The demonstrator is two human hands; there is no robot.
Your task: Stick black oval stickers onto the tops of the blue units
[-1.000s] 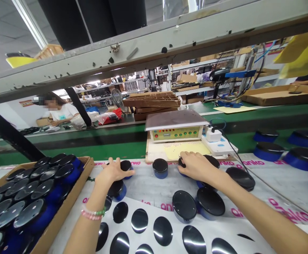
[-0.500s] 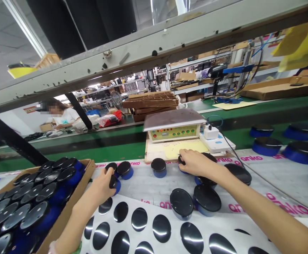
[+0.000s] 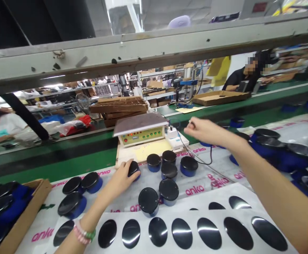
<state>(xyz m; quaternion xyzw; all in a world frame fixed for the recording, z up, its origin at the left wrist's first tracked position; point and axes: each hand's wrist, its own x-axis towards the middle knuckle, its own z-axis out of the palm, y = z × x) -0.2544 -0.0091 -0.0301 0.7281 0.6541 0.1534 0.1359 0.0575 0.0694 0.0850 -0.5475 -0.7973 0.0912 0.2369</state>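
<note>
My left hand (image 3: 124,177) has its fingers and thumb around a round black-topped blue piece (image 3: 134,168) standing on the table. My right hand (image 3: 203,131) is raised over the table's far side, right of the control box, with fingers curled together; a small dark spot shows at the fingertips, too little to name. Between the hands stand several like pieces, among them a round piece (image 3: 154,162) and a wider one (image 3: 148,200). In front lies a white sheet (image 3: 170,214) bearing rows of glossy black discs (image 3: 158,231).
A control box (image 3: 140,135) with lit buttons stands behind, beside a white power strip (image 3: 179,141) with a cable. A cardboard box (image 3: 29,211) of blue pieces is at left. More pieces (image 3: 269,144) stand at right. A beam (image 3: 143,49) crosses above; two people sit beyond.
The view has turned right. My right hand has left the pieces by the control box and risen to the right. My left hand has moved right to a different round piece.
</note>
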